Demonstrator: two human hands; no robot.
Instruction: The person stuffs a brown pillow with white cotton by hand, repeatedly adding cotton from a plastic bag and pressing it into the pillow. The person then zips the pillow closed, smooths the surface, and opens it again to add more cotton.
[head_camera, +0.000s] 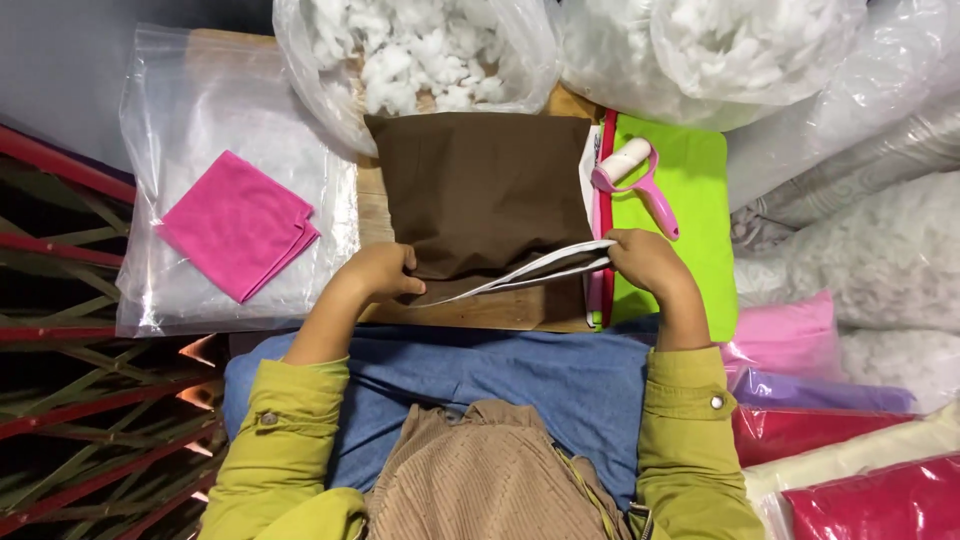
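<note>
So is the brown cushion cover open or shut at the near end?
Open: both hands, left hand and right hand, spread the brown cushion cover mouth, showing its pale inner edge.

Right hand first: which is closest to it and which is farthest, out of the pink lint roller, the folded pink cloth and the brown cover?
From the right hand:
1. The brown cover: this hand grips its open edge, so it touches.
2. The pink lint roller: just above the hand, on the green cloth.
3. The folded pink cloth: far over on the left, on a clear plastic bag.
</note>
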